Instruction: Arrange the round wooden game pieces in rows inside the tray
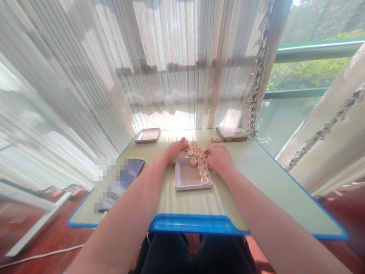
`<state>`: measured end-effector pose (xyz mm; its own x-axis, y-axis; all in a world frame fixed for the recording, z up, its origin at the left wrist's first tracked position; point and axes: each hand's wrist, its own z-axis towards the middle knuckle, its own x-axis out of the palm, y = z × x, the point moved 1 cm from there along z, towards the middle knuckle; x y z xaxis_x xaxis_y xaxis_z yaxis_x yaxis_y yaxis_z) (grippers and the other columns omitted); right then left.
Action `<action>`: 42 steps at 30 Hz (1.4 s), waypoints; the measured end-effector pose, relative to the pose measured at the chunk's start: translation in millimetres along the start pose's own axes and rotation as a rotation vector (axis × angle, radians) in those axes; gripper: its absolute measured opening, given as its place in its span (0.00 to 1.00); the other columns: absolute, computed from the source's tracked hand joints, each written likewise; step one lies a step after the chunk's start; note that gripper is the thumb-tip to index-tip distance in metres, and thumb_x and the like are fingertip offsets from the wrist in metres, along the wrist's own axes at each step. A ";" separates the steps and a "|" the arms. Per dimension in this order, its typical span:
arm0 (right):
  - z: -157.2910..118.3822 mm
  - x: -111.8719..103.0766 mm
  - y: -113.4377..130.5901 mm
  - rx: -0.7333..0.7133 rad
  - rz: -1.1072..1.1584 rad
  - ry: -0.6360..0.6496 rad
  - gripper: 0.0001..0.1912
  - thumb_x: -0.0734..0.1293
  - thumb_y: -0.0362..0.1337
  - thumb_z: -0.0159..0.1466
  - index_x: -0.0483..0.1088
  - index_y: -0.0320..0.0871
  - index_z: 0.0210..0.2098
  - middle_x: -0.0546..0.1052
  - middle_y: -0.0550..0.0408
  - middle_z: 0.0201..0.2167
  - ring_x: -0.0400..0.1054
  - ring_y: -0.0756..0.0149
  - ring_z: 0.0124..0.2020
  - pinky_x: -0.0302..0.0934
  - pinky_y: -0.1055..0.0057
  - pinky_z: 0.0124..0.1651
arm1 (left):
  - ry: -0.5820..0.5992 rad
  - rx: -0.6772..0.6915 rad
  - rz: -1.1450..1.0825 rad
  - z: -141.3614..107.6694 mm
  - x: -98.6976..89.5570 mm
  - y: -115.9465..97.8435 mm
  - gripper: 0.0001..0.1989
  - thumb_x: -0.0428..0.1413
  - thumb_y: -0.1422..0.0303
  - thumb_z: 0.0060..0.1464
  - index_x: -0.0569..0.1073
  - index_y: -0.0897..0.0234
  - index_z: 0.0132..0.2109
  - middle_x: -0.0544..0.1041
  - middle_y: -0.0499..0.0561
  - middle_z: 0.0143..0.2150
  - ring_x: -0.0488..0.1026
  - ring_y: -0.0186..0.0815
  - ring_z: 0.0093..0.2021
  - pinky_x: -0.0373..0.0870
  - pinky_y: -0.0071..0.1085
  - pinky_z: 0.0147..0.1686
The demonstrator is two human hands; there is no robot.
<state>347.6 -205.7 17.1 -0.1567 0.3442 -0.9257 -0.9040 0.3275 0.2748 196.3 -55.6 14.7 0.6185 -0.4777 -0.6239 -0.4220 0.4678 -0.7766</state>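
Round wooden xiangqi pieces (196,153) with red and black characters lie in a loose group on the table, beyond a shallow open box tray (194,188). Inside the tray, several black-marked pieces (202,173) line its right side and far right corner. My left hand (173,150) rests at the group's left edge, fingers stretched out beside the pieces and partly hidden. At the group's right edge my right hand (220,157) has its fingertips bent together on a piece (205,153). Another red-marked piece (210,166) lies beneath that hand, partly covered.
A shallow box lid (147,135) lies at the far left of the table (265,190), and a flat closed box (231,133) at the far right. Two pieces (215,140) lie near that box. A dark flat device (129,175), partly blurred out, is left of my forearm. Curtains hang behind.
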 end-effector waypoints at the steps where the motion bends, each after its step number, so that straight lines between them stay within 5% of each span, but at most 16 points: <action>1: 0.4 0.3 -0.5 0.003 -0.004 0.001 0.17 0.59 0.32 0.60 0.77 0.45 0.44 0.75 0.50 0.48 0.61 0.54 0.51 0.55 0.64 0.53 | -0.017 -0.003 0.016 0.3 -0.8 0.4 0.33 0.37 0.48 0.60 0.80 0.64 0.45 0.74 0.53 0.58 0.68 0.44 0.58 0.60 0.35 0.60; 8: -1.3 1.0 -1.1 -0.015 -0.018 -0.038 0.22 0.60 0.31 0.60 0.73 0.45 0.52 0.73 0.48 0.51 0.62 0.53 0.51 0.56 0.63 0.53 | -0.047 0.024 0.128 3.6 -1.0 0.5 0.15 0.49 0.64 0.53 0.80 0.62 0.37 0.80 0.51 0.42 0.75 0.40 0.45 0.69 0.32 0.48; 13: -3.8 0.0 -0.4 -0.005 -0.001 -0.050 0.22 0.59 0.30 0.61 0.73 0.45 0.53 0.72 0.47 0.53 0.61 0.51 0.52 0.56 0.61 0.54 | -0.070 0.017 0.160 2.9 0.3 4.6 0.15 0.51 0.72 0.45 0.80 0.63 0.37 0.80 0.49 0.34 0.74 0.37 0.34 0.71 0.29 0.38; 19: -2.7 -2.1 -0.9 -0.013 0.022 -0.053 0.19 0.59 0.31 0.62 0.75 0.42 0.48 0.72 0.46 0.51 0.61 0.52 0.52 0.54 0.62 0.56 | -0.079 0.006 0.114 0.4 -1.5 2.9 0.13 0.54 0.73 0.43 0.79 0.65 0.37 0.81 0.50 0.37 0.75 0.37 0.36 0.71 0.30 0.40; 24: -1.3 -2.4 -2.4 -0.023 0.051 -0.075 0.18 0.58 0.32 0.63 0.75 0.41 0.47 0.72 0.45 0.51 0.60 0.53 0.53 0.52 0.62 0.57 | -0.241 0.093 0.069 -2.5 -5.3 -0.8 0.13 0.58 0.72 0.44 0.78 0.63 0.40 0.80 0.50 0.44 0.75 0.39 0.46 0.69 0.32 0.50; 31: -2.5 -3.6 -5.5 -0.016 0.098 -0.094 0.17 0.58 0.31 0.63 0.76 0.41 0.45 0.74 0.45 0.49 0.62 0.56 0.53 0.52 0.63 0.58 | -0.098 0.027 0.233 -5.2 -4.6 6.3 0.12 0.59 0.66 0.47 0.80 0.62 0.40 0.81 0.51 0.41 0.77 0.41 0.43 0.71 0.32 0.47; 42: -0.8 -2.1 -9.9 -0.051 0.156 -0.140 0.15 0.60 0.31 0.61 0.76 0.41 0.41 0.75 0.45 0.46 0.63 0.57 0.54 0.51 0.61 0.60 | -0.248 0.164 0.192 -5.2 -5.2 0.6 0.12 0.52 0.66 0.55 0.80 0.61 0.35 0.81 0.52 0.41 0.75 0.41 0.45 0.68 0.35 0.51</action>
<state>356.6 -210.4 16.1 -0.2429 0.5074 -0.8268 -0.8924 0.2171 0.3955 189.4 -56.7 17.1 0.6887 -0.1839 -0.7014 -0.4463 0.6548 -0.6099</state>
